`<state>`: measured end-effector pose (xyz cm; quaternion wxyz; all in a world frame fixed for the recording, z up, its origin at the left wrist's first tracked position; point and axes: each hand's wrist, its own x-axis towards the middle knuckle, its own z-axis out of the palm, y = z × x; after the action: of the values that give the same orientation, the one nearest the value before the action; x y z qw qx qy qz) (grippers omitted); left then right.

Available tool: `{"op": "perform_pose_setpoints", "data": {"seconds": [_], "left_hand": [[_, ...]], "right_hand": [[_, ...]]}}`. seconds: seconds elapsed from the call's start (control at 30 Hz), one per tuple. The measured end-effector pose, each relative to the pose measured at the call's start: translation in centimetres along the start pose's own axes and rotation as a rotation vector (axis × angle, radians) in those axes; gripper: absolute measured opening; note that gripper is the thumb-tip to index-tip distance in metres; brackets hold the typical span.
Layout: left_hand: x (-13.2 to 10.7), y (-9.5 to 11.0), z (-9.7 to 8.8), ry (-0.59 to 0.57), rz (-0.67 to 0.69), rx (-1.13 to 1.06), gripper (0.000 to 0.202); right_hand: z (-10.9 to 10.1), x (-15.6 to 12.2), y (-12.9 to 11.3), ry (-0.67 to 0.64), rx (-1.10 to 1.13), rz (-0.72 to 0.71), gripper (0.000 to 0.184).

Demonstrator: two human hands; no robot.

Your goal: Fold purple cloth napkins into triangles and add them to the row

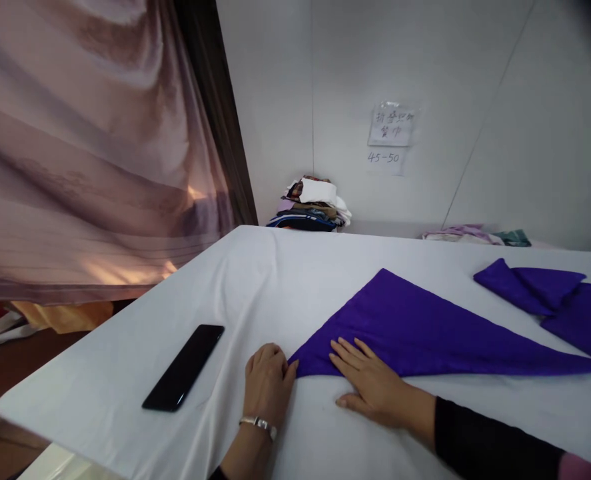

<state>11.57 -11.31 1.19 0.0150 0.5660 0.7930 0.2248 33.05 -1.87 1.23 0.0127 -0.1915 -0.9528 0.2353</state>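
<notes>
A purple cloth napkin [400,320] lies on the white-covered table, folded into a wide triangle with its peak pointing away from me. At its left corner is my left hand [269,377], fingers curled under and thumb against the tip of the cloth; the exact grip is partly hidden. My right hand [372,383] lies flat on the lower edge of the napkin, fingers stretched out to the left and thumb apart. The long right corner of the triangle tapers towards the table's right side.
A black phone [184,367] lies left of my hands on the white tablecloth [245,273]. More purple cloth [535,287] is at the right. Folded fabrics [310,207] are stacked behind the table, below a handwritten sign [391,127]. A pinkish curtain [100,147] hangs at left.
</notes>
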Motion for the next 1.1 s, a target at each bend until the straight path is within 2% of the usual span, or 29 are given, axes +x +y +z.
{"op": "perform_pose_setpoints", "data": {"seconds": [0.2,0.33,0.43,0.6,0.7,0.8,0.9,0.97,1.03,1.1], "left_hand": [[0.3,-0.6,0.4,-0.007,-0.007,0.019,0.025],[0.6,-0.7,0.6,0.004,-0.002,0.034,0.025],[0.7,-0.7,0.7,0.014,-0.004,0.044,0.024],[0.6,-0.9,0.6,0.012,-0.023,0.064,0.019],[0.3,0.2,0.1,0.095,0.009,0.080,0.011],[0.0,3.2,0.1,0.139,0.215,0.078,0.022],[0.0,6.8,1.3,-0.010,0.469,0.058,0.035],[0.3,8.4,2.6,-0.142,0.574,0.059,0.047],[0.7,8.9,3.9,-0.254,0.585,0.078,0.059],[1.2,8.7,4.9,-0.325,0.539,0.099,0.067]], "right_hand": [[-0.9,-0.3,-0.5,-0.005,0.041,0.002,0.074],[-1.7,-2.3,-0.3,0.086,0.018,0.037,0.071],[-1.2,-4.3,0.9,0.121,-0.011,0.081,0.069],[0.5,-6.1,2.4,0.075,-0.008,0.110,0.067],[0.7,-6.2,2.4,0.097,0.002,0.098,0.067],[0.4,-6.1,2.1,0.109,0.005,0.092,0.068],[0.1,-6.0,1.8,0.114,-0.003,0.092,0.070],[0.0,-5.9,1.6,0.117,-0.002,0.096,0.071],[0.0,-6.0,1.6,0.118,0.004,0.100,0.073],[0.1,-6.3,1.9,0.118,0.019,0.099,0.074]]}}
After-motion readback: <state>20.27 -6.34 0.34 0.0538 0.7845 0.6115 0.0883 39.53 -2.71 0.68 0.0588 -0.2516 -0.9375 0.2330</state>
